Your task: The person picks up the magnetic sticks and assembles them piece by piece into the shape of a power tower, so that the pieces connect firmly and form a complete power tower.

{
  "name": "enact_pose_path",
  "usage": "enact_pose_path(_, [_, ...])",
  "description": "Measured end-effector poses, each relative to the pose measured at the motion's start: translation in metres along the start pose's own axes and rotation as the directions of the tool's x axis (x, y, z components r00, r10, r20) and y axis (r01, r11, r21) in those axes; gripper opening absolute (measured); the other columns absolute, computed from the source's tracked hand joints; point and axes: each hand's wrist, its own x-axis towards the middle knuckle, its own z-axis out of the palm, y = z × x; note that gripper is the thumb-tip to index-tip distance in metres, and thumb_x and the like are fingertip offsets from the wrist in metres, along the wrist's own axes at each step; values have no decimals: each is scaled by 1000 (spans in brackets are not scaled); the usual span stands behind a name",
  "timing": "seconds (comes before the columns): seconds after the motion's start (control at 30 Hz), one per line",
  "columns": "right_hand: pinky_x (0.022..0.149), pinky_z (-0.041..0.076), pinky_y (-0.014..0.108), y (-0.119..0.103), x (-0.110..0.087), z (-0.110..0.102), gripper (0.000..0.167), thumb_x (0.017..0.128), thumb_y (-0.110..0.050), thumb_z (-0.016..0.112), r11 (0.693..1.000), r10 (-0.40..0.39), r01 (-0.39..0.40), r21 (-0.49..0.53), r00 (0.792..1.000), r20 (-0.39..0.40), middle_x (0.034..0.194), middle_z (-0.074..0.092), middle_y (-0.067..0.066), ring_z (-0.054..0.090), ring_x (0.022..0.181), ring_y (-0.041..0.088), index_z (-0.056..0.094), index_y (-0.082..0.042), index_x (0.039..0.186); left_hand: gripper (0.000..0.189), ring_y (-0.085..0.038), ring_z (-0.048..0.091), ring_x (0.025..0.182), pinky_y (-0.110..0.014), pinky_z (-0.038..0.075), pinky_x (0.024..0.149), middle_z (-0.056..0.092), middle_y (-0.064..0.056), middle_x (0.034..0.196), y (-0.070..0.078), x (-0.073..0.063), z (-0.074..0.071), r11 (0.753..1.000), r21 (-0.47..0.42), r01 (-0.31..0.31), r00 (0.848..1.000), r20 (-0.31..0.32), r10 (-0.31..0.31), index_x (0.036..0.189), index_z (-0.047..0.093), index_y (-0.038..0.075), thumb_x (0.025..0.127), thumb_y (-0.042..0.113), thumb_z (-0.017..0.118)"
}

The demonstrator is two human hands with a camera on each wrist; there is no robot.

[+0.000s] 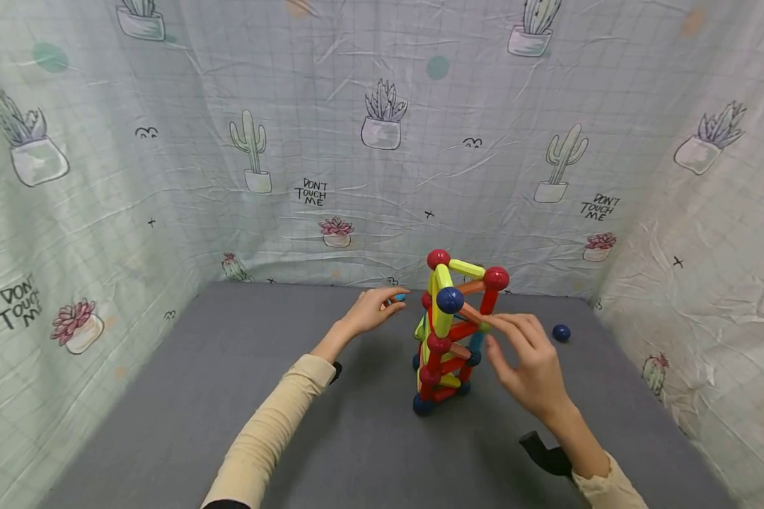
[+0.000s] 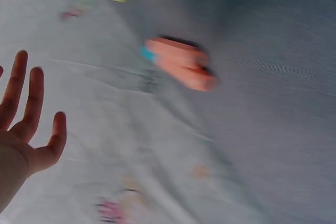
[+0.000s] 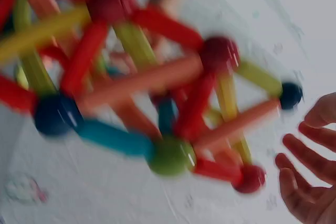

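Observation:
A tall tower of magnetic sticks and balls [image 1: 438, 344] stands on the grey table, made of red, yellow, orange and blue sticks with red, navy and green balls. My left hand [image 1: 368, 312] reaches out left of it, its fingers apart in the left wrist view. Small orange sticks [image 2: 181, 61] with a blue end lie on the table beyond that hand, blurred. On the tower's right side, my right hand [image 1: 527, 362] has its fingertips close to an orange stick [image 3: 239, 124] and the green ball [image 3: 172, 156]. Its fingers are loosely bent, with nothing between them.
A loose navy ball [image 1: 562, 333] lies on the table right of the tower. Behind and on both sides hangs a wrinkled cloth [image 1: 369, 177] printed with cacti. A black curved mount [image 1: 547, 456] sticks out from my right wrist.

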Motion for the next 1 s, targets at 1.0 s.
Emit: enact_pose_path(1.0, [80,34,28,32,28,-8,35,90,-27,48,998,15,-13,69,999,-30,104,56,18,45,93,31,62,0,107,43,-33,38,120,-59,24,96,53,-11,123,-66,40,73,800,564,205,918,174,-357,128,45,13,86,19,54])
